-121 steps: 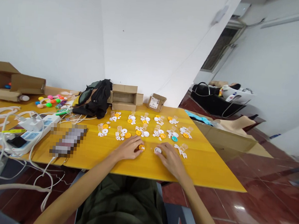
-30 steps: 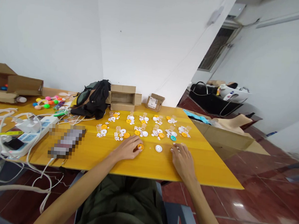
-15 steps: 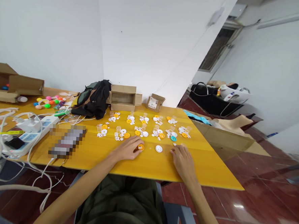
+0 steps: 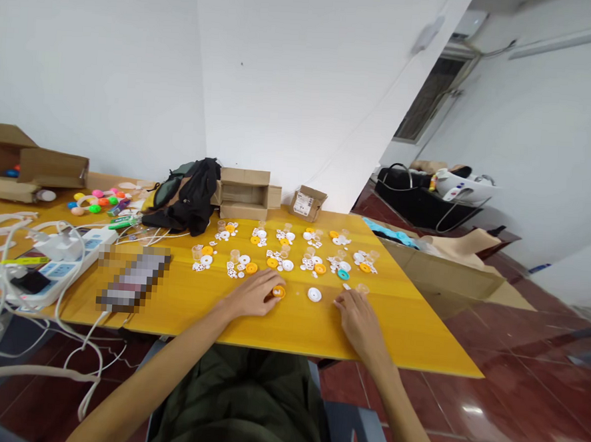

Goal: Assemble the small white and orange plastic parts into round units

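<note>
Head view: left hand (image 4: 251, 294) rests on the bench (image 4: 418, 335), fingers curled, pinching the orange disc (image 4: 278, 291) at its fingertips. Right hand (image 4: 359, 320) lies flat, fingers loosely spread, holding nothing; its fingertips sit beside tiny white bits and a clear cup (image 4: 362, 289). White disc (image 4: 314, 294) lies alone between the hands, touching neither. My read: to do this well, keep the orange disc pinned flat with the left and pick small bits one at a time with the right, so the sorted piles (image 4: 283, 253) behind aren't nudged. Bench is glossy yellow, so parts likely slide. Bag (image 4: 189, 194), carton (image 4: 246, 192), power strip (image 4: 67, 260) with cables at left; white walls, red tile floor (image 4: 515, 394).
</note>
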A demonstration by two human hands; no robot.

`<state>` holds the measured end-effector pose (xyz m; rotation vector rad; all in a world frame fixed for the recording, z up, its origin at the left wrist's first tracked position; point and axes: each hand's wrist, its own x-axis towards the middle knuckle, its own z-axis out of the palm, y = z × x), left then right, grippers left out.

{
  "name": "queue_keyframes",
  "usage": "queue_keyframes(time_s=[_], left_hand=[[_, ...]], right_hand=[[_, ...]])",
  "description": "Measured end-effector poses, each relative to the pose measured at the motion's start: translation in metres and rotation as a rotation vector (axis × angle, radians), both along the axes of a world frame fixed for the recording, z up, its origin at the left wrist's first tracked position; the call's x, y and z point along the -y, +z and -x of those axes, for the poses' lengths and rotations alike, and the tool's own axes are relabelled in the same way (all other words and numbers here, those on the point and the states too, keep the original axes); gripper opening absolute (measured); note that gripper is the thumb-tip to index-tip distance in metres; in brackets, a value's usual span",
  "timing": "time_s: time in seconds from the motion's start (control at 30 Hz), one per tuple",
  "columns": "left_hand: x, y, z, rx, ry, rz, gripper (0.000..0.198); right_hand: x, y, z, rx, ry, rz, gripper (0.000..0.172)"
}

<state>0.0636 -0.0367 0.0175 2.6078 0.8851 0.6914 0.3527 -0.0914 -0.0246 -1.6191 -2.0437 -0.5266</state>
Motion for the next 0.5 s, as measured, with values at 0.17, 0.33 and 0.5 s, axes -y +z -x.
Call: queue_keyframes(time_s=[0.17, 0.33, 0.5], left_hand=[[0.000, 0.000, 0.000, -0.006, -0.002, -0.007, 0.019], [-0.001, -0.002, 0.001, 0.031, -0.019, -0.006, 0.022], [-0.001, -0.004, 0.001, 0.029, -0.015, 0.022, 0.029]], right_hand=[[0.010, 0.002, 0.006, -0.036, 0.019, 0.013, 0.023], [0.018, 0.002, 0.026, -0.118, 0.083, 0.066, 0.023], [0.010, 0.013, 0.060, -0.400, 0.253, 0.183, 0.019]])
